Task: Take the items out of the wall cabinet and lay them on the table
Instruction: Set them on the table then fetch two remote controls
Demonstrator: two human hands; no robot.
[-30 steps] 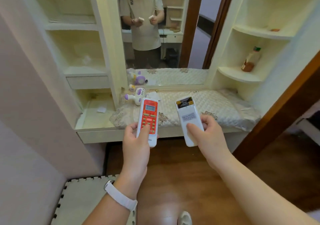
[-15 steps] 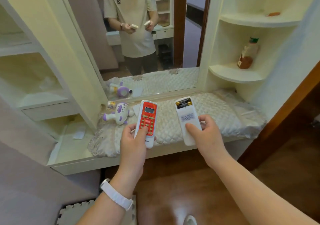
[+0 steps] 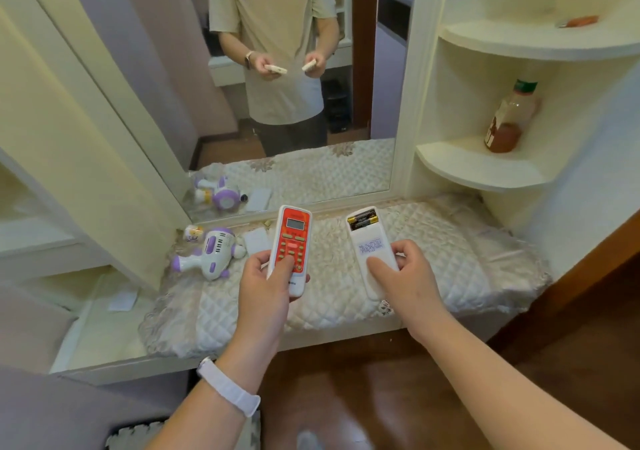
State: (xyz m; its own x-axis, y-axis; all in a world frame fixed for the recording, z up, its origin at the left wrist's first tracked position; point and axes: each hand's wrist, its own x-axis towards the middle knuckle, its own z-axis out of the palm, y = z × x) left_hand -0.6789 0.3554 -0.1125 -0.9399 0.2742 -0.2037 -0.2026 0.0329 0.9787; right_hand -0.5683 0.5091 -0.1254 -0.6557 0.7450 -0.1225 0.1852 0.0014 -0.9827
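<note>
My left hand [image 3: 266,287] grips a red-faced remote control [image 3: 291,241] by its lower end, buttons up. My right hand [image 3: 408,280] holds a white remote control [image 3: 370,248] face down, its battery bay uncovered with two batteries showing. Both remotes hover just above the quilted cloth on the table [image 3: 450,262], in front of the mirror. A purple-and-white toy [image 3: 213,252] and a white card [image 3: 258,240] lie on the cloth to the left of my left hand.
A bottle [image 3: 509,118] stands on the lower corner shelf at the right, and a small orange item [image 3: 581,20] lies on the shelf above. The mirror [image 3: 277,86] shows a person holding both remotes. Open cabinet shelves [image 3: 41,238] are at the left, with paper [image 3: 123,300] on the bare tabletop.
I have stepped closer to the table and turned slightly right. Both hands have carried the remotes forward over the quilted cloth.
</note>
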